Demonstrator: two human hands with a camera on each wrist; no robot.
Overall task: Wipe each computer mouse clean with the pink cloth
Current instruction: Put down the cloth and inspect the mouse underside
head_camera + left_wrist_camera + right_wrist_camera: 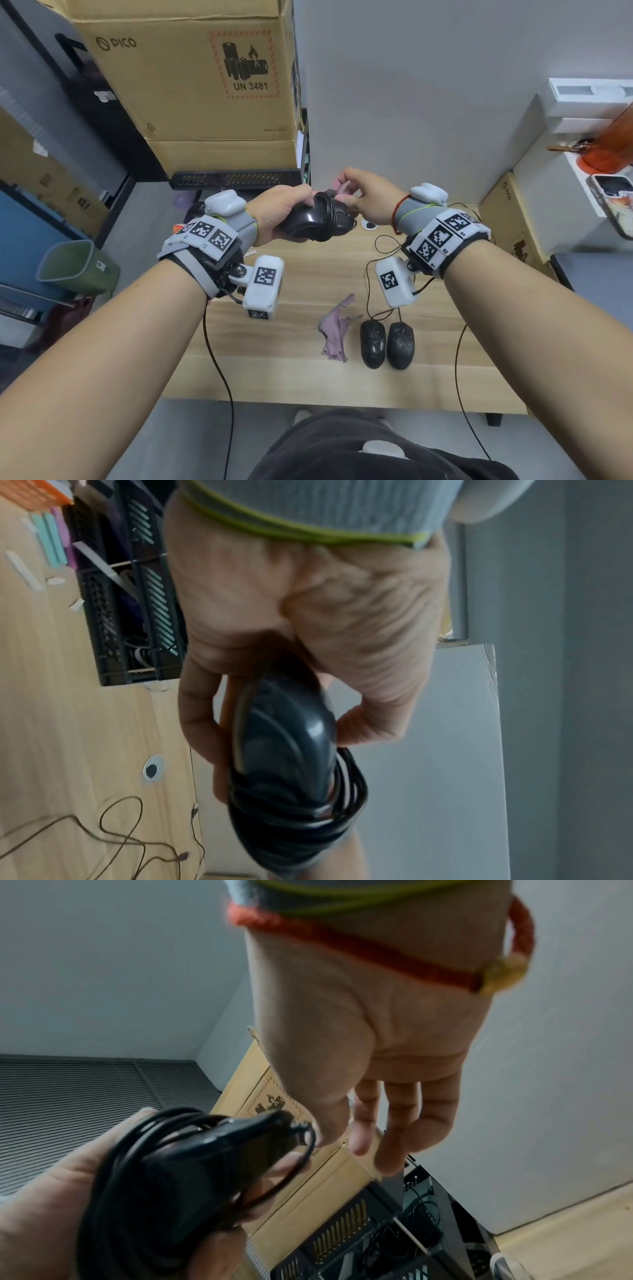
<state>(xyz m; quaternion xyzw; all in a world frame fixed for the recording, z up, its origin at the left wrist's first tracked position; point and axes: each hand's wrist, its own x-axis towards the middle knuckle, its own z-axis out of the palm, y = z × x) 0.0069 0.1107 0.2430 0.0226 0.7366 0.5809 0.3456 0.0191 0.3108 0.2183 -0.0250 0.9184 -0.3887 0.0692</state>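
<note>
My left hand (291,207) holds a glossy black mouse (308,222) up above the far side of the wooden desk (267,359). Its black cable (308,818) is wound in several loops round the mouse body (284,737). My right hand (342,197) is at the mouse's front end (240,1139), thumb and forefinger pinching the cable there. The pink cloth (335,332) lies crumpled on the desk, untouched. Right of it, two more black mice (372,342) (400,344) lie side by side, their thin cables trailing away.
A large cardboard box (205,85) sits on a black slotted crate (236,178) at the desk's back left. White boxes (582,102), an orange container (613,144) and a phone (613,192) are at the right. A green bin (75,267) stands on the floor to the left.
</note>
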